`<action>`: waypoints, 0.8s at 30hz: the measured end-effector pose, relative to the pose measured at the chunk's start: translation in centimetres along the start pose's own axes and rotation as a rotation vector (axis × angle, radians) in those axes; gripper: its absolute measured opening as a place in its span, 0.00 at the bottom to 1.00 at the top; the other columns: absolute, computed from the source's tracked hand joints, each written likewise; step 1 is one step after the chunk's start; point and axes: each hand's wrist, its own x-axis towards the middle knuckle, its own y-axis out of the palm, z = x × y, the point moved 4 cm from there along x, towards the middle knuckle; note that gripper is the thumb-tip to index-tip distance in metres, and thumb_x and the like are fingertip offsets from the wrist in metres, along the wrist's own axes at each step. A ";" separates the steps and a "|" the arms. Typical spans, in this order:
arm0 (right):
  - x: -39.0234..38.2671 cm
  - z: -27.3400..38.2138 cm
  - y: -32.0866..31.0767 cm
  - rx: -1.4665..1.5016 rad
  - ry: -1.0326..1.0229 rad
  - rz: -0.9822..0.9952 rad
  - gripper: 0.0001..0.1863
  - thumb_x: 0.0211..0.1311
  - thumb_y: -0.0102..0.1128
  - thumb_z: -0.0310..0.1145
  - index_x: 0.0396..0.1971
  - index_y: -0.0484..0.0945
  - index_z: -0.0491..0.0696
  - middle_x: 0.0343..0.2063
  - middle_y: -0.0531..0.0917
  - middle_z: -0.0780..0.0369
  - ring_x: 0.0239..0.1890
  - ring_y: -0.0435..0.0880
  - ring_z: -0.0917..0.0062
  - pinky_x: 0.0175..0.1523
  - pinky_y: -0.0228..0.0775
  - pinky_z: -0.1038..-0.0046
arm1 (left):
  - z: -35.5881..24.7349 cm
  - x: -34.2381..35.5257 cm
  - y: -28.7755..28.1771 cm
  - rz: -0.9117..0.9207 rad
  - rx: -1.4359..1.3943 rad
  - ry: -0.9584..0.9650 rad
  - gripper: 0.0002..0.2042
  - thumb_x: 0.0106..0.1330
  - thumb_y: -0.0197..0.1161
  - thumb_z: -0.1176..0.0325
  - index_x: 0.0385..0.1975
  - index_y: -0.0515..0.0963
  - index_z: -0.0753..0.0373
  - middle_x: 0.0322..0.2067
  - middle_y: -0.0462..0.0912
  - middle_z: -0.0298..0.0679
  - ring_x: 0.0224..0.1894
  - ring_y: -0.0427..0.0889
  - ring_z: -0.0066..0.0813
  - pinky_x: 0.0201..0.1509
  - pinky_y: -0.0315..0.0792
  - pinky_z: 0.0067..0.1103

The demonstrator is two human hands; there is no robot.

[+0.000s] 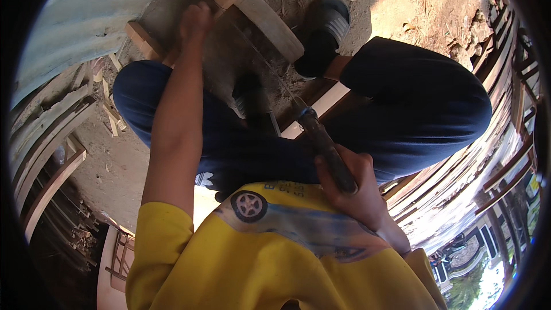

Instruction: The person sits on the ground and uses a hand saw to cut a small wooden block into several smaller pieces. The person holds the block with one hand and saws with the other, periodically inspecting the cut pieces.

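Note:
My right hand (351, 186) is closed around the dark handle of a handsaw (324, 146), close to my yellow shirt. The saw's grey blade (241, 57) runs up and left toward a curved wooden piece (261, 14) lying on the dirt ground; the blade looks blurred. My left hand (195, 22) is stretched forward and presses on the wood beside a small wooden block (225, 0), at the blade's far end. Whether its fingers wrap around the wood is hidden. My legs in dark blue trousers frame the workpiece.
My feet in dark sandals (324, 31) rest by the curved piece. A short wooden batten (143, 40) lies at its left. Stacks of curved wooden slats (46, 138) lie at left and more slats (505, 155) at right. Corrugated metal sheet (80, 17) lies top left.

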 end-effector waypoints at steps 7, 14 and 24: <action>5.1 -0.2 2.3 0.041 -0.140 0.081 0.04 0.58 0.58 0.24 0.30 0.77 0.37 0.10 0.73 0.61 0.12 0.74 0.84 0.19 0.60 0.76 | 2.9 2.0 2.6 -0.035 -0.044 -0.050 0.15 0.62 0.59 0.61 0.43 0.75 0.64 0.41 0.80 0.53 0.46 0.80 0.51 0.46 0.76 0.39; 2.2 -1.4 1.6 0.097 -0.110 0.003 0.04 0.57 0.59 0.24 0.28 0.75 0.38 0.11 0.73 0.58 0.11 0.73 0.78 0.19 0.60 0.73 | -0.3 0.1 0.1 -0.088 0.053 0.126 0.19 0.63 0.59 0.54 0.43 0.76 0.65 0.37 0.80 0.53 0.44 0.81 0.50 0.46 0.75 0.39; 2.0 -1.7 1.5 0.076 -0.111 0.070 0.05 0.57 0.57 0.23 0.33 0.77 0.38 0.11 0.75 0.58 0.11 0.73 0.77 0.20 0.62 0.73 | 2.9 2.6 3.8 -0.105 -0.031 0.023 0.19 0.61 0.58 0.53 0.35 0.77 0.67 0.36 0.81 0.55 0.40 0.81 0.55 0.45 0.74 0.42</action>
